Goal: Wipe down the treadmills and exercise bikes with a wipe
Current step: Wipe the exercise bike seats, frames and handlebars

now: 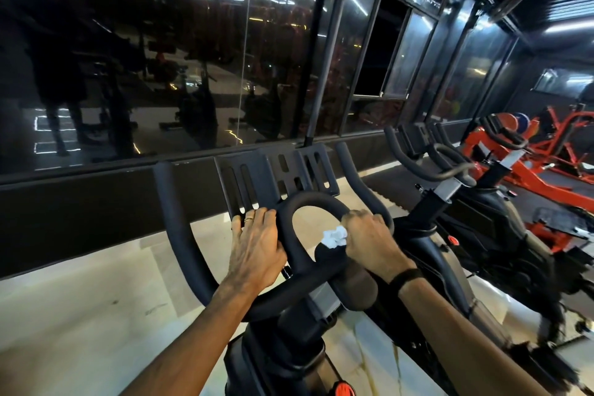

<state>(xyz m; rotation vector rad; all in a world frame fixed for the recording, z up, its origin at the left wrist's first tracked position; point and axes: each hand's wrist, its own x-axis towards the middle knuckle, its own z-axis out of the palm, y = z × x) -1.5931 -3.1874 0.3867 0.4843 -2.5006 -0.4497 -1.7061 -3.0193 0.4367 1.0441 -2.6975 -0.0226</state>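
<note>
A black exercise bike fills the middle of the view, its handlebars (pixel 180 235) curving up on both sides of an inner loop (pixel 308 199). My left hand (pixel 257 244) rests on the left side of that loop, fingers touching the slotted tablet holder (pixel 257 177). My right hand (pixel 369 241) is closed on a crumpled white wipe (pixel 334 236) and presses it against the right side of the loop. A dark band circles my right wrist.
A second black exercise bike (pixel 475 202) stands close on the right, with more handlebars behind it. Orange weight machines (pixel 546 151) sit at the far right. A dark glass wall (pixel 160 58) runs along the front above a black ledge. Pale tiled floor (pixel 80 315) lies below.
</note>
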